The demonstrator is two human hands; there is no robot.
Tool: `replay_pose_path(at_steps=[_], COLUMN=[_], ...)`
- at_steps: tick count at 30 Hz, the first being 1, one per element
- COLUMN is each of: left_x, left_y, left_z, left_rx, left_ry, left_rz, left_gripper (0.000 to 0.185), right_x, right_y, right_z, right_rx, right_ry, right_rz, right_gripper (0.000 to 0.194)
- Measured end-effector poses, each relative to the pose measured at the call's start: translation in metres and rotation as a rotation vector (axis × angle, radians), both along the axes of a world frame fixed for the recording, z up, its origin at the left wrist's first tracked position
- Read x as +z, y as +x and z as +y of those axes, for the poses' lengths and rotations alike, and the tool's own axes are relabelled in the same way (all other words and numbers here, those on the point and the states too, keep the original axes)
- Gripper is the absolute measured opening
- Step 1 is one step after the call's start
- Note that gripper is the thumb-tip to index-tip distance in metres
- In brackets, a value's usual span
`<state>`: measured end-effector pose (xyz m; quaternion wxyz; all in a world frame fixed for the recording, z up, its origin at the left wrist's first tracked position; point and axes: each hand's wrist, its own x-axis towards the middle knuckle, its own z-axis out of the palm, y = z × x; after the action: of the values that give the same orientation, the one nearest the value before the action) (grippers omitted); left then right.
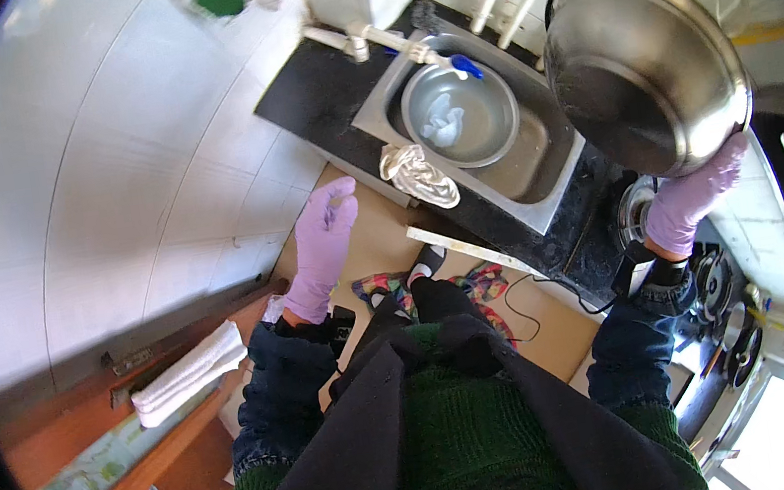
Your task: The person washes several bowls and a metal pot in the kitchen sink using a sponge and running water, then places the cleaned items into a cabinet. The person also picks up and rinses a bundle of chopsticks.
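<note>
My right hand [701, 198], in a lilac glove, grips the rim of a large stainless-steel basin [647, 77]. The basin is tilted in the air above the right end of the sink, its flat part dark. In a lilac glove too, my left hand [326, 243] hovers left of the counter with curled fingers, a gap beside the thumb and nothing visible in it. A smaller metal basin [496, 132] stands in the steel sink [540, 179], with a crumpled whitish piece [443, 125] inside. A crumpled pale cloth [420, 175] lies over the sink's front edge.
A white pipe tap with a blue handle [466, 67] reaches over the sink. Gas burners [712, 275] lie to the right of the black counter [311, 95]. A folded white towel [188, 375] rests at left. By my feet are a patterned cloth [484, 285] and a cable [521, 309].
</note>
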<state>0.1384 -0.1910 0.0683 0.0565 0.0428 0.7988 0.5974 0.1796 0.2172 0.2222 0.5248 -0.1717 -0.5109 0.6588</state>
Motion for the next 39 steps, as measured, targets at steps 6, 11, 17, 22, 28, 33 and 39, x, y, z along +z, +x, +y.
replay_pose_path(at_steps=[6, 11, 17, 22, 28, 33, 39], left_x=[0.003, -0.004, -0.018, -0.023, -0.028, -0.034, -0.030], left_y=[0.082, 0.144, 0.210, 0.280, 0.353, 0.393, 0.462], left_z=[-0.063, -0.121, -0.145, -0.145, -0.142, -0.162, -0.246], left_rx=[0.137, 0.251, 0.365, 0.522, 0.611, 0.649, 0.761], left_ry=[0.033, -0.074, -0.080, -0.107, -0.238, -0.253, -0.145], left_rz=[0.009, -0.100, -0.131, -0.197, -0.245, -0.189, -0.230], left_gripper=[0.023, 0.029, 0.027, 0.025, 0.025, 0.026, 0.033], right_x=[-0.148, -0.141, -0.076, -0.099, -0.114, -0.082, -0.040], right_y=[-0.026, -0.016, -0.071, -0.081, -0.062, -0.047, 0.033], right_z=[0.008, 0.116, 0.139, 0.070, 0.026, -0.069, -0.291], right_rx=[-0.204, -0.721, -0.531, -0.330, -0.096, 0.208, 0.854], right_ry=[1.155, 2.097, 1.625, 1.626, 1.553, 1.492, 1.342], right_rz=[-1.372, -1.738, -1.339, -1.166, -1.110, -0.932, -0.848], right_gripper=[0.031, 0.048, 0.044, 0.041, 0.039, 0.038, 0.037])
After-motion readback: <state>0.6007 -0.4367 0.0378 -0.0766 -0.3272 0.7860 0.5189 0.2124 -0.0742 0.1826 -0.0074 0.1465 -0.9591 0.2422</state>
